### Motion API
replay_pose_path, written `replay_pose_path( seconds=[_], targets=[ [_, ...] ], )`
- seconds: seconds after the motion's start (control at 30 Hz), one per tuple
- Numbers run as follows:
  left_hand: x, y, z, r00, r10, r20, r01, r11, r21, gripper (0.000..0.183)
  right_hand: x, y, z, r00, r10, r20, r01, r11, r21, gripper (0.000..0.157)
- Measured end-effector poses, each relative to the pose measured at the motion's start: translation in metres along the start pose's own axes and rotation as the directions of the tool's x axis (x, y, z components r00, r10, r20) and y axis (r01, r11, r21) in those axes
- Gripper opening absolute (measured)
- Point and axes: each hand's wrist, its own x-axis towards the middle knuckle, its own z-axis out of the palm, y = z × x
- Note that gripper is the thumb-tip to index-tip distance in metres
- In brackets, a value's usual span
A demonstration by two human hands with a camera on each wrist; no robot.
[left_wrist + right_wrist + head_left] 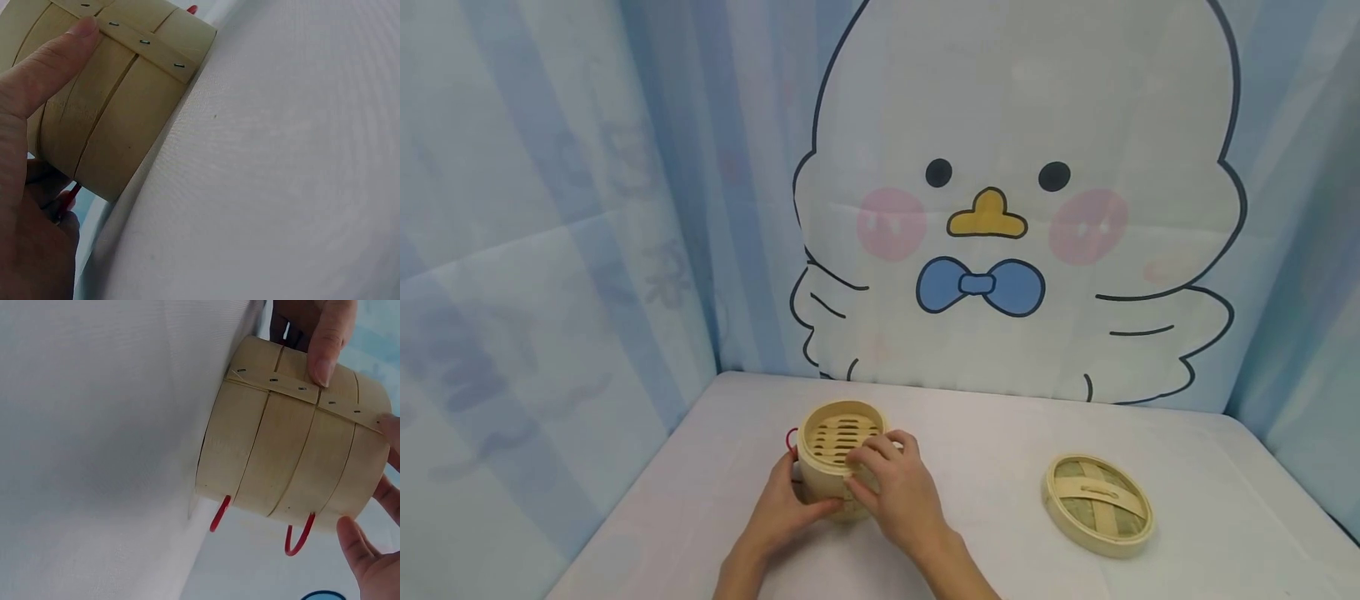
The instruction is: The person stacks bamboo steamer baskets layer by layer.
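Two round bamboo steamer baskets (822, 477) stand stacked on the table, the slatted floor of the upper one showing from above. My left hand (782, 502) grips the stack from its left side, thumb across the front wall. In the left wrist view, that thumb presses near the stapled seam strip of the baskets (134, 106). My right hand (904, 492) pinches the upper basket's near right rim, fingertips over the edge and thumb outside. Red loops (303, 537) stick out from the wall in the right wrist view.
A round bamboo lid (1101, 500) with a woven top and strap handle lies to the right on the white-covered table (985, 467). Behind the table hangs a blue and white curtain (760, 250) with a cartoon bird; more curtain encloses both sides.
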Motion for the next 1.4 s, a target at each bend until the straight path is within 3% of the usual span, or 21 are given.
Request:
replay_pose_path(
  seconds=[0.27, 0.5, 0.7, 1.07, 1.4],
  targets=[
    [0.0, 0.0, -0.003, 1.0, -0.003, 0.01, 0.004, 0.999, -0.046, 0.122, -0.001, 0.001, -0.013, 0.999, 0.046, 0.023, -0.046, 0.999, 0.011, 0.034],
    [0.001, 0.002, -0.009, 0.998, -0.065, -0.001, 0.064, 0.997, -0.051, 0.132, -0.007, 0.005, -0.03, 0.989, 0.108, 0.103, -0.109, 0.994, 0.001, 0.043],
    [0.002, 0.005, -0.014, 0.998, -0.005, -0.056, 0.0, 0.997, -0.08, 0.125, -0.018, 0.015, -0.048, 0.987, 0.125, 0.103, -0.123, 0.992, -0.027, 0.047],
    [0.003, 0.018, -0.019, 0.993, 0.096, -0.072, -0.099, 0.994, -0.038, 0.118, -0.032, 0.03, -0.081, 0.981, 0.193, 0.034, -0.189, 0.977, -0.1, 0.045],
    [0.005, 0.025, -0.013, 0.994, 0.091, -0.052, -0.092, 0.996, -0.015, 0.116, -0.044, 0.048, -0.103, 0.987, 0.148, -0.06, -0.156, 0.976, -0.155, 0.049]
  ],
)
